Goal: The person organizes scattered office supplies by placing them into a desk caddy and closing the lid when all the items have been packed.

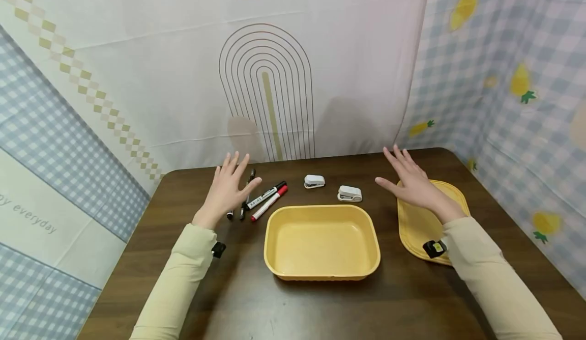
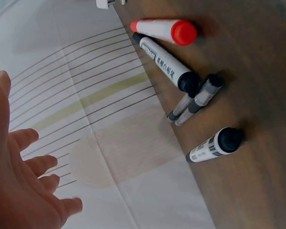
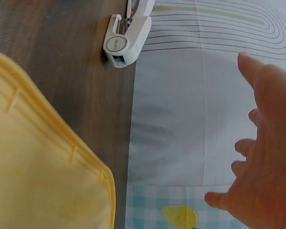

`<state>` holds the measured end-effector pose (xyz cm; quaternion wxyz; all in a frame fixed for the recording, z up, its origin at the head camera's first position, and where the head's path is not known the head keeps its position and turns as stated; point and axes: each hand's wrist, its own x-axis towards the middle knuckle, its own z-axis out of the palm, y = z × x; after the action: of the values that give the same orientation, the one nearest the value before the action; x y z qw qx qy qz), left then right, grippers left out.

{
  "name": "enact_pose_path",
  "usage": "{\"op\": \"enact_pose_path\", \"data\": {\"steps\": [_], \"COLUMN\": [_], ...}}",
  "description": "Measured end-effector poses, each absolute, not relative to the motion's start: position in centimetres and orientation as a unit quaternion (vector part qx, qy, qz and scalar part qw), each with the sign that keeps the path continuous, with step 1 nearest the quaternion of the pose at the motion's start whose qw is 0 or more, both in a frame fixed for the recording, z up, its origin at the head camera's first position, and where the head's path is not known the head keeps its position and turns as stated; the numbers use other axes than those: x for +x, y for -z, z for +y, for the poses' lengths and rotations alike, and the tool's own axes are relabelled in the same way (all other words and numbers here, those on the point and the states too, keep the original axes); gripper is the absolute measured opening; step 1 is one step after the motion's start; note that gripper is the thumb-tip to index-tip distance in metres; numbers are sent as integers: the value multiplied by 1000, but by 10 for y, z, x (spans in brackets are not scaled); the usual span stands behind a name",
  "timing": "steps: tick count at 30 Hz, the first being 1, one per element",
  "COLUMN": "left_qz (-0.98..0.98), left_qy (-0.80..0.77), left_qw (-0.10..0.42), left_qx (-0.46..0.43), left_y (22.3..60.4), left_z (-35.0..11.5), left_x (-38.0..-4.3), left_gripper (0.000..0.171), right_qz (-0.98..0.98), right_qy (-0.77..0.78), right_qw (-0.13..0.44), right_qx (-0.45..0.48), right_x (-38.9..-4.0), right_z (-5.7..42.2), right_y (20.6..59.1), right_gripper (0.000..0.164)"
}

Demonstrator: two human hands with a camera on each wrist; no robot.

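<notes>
Both hands are raised with fingers spread and hold nothing. The left hand (image 1: 226, 190) is nearest several pens and markers at the left of the table. Among these lie a red-capped marker (image 1: 269, 203), a black-capped whiteboard marker (image 1: 266, 195) and a black-capped white marker (image 2: 214, 146). Two slim pens (image 2: 196, 101) lie close together in the left wrist view. Over the yellow lid (image 1: 421, 223) hovers the right hand (image 1: 414, 185). Between the hands stands a yellow bin (image 1: 322, 243) with nothing in it. Behind it sit two white staplers, the left one (image 1: 314, 181) and the right one (image 1: 350, 194).
A dark wooden table (image 1: 256, 309) bears all these things. Its far edge meets a hanging white cloth (image 1: 357, 50) with printed arches. Checked cloth (image 1: 517, 141) with pineapples hangs along the right side.
</notes>
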<state>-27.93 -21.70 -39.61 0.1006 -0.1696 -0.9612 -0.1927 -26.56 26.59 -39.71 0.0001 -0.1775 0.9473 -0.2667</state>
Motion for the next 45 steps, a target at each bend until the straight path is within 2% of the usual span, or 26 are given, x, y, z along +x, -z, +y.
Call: {"op": "enact_pose_path", "data": {"steps": [9, 17, 22, 39, 45], "left_qz": [-935, -901, -892, -874, -871], "left_qy": [262, 323, 339, 344, 331], "left_qw": [68, 23, -8, -69, -96], "left_qx": [-230, -287, -297, -336, -352], "left_y": [406, 422, 431, 450, 449], "left_z": [-223, -225, -224, -219, -221], "left_x": [-260, -237, -223, -208, -208], "left_gripper": [85, 97, 105, 109, 102], "right_qz": [928, 906, 894, 881, 876], "right_qy": [307, 325, 329, 332, 338], "right_qw": [35, 97, 115, 148, 164], "right_qx": [-210, -253, -283, -302, -302], "right_x": [-247, -223, -212, -209, -211], "right_z": [270, 263, 258, 258, 253], "right_y": [407, 425, 436, 450, 452], "right_gripper": [92, 109, 117, 112, 107]}}
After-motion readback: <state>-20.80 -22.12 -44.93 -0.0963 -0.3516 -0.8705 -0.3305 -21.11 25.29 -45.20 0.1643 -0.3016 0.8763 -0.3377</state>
